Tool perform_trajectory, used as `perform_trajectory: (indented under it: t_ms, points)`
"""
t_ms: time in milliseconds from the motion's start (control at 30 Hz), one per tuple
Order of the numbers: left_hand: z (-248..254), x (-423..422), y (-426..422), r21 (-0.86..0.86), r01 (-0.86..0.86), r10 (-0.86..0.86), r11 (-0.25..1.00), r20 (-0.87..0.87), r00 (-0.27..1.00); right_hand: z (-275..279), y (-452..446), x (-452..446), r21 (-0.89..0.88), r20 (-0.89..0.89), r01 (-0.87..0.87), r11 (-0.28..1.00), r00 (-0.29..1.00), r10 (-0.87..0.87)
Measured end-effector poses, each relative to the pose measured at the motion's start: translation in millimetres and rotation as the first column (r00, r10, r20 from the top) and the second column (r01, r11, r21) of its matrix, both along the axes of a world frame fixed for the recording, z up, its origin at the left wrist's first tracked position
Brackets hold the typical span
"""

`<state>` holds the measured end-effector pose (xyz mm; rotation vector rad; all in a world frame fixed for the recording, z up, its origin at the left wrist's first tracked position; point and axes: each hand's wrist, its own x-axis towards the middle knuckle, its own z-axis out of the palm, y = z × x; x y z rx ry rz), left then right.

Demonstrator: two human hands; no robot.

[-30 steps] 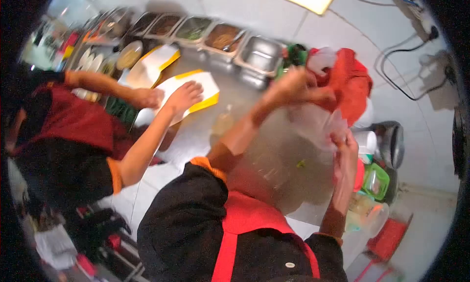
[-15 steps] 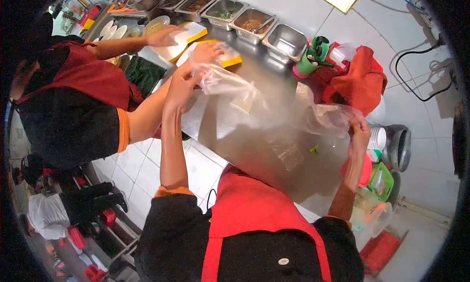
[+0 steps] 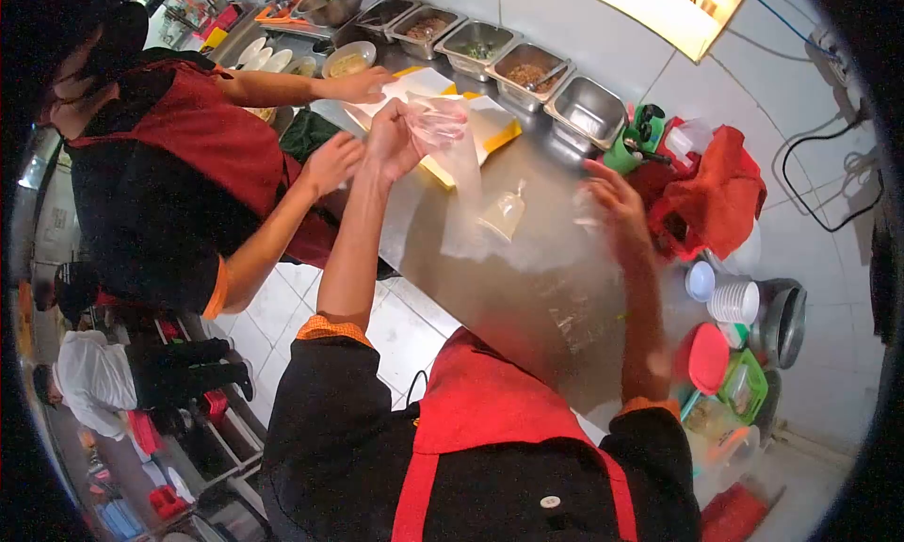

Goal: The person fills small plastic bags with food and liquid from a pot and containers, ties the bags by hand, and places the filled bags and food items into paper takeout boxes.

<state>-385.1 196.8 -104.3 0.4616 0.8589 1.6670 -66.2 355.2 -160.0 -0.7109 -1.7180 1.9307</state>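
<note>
My left hand (image 3: 391, 145) is raised over the steel table (image 3: 527, 288), its fingers closed on a clear plastic bag (image 3: 454, 142) that hangs toward the table. Further right, my right hand (image 3: 617, 203) is blurred, with its fingers spread apart; a whitish smear shows beside them, too unclear to name. Between my hands, a small tied clear bag (image 3: 505, 214) with pale contents rests on the table. White and yellow paper boxes or sheets (image 3: 490, 128) lie behind the plastic bag, which partly covers them.
A co-worker in a red apron (image 3: 179, 142) stands at the left, both hands near the papers. Metal trays (image 3: 589, 111) line the wall. At the right are a green cup (image 3: 621, 153), red cloth (image 3: 720, 194), stacked white cups (image 3: 733, 303) and a green basket (image 3: 744, 387).
My right hand has moved up and left, and its fingers have opened off the plastic. My left hand still holds plastic. The co-worker's nearer hand has drawn back from the papers.
</note>
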Motion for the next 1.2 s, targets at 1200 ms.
perform_trajectory:
  t_ms: [1200]
  points:
    - [-103.2, -25.6, 38.3, 0.165, -0.188, 0.239, 0.968, -0.832, 0.501, 36.7, 27.8, -162.0, -0.127, 0.158, -0.131, 0.983, 0.976, 0.151]
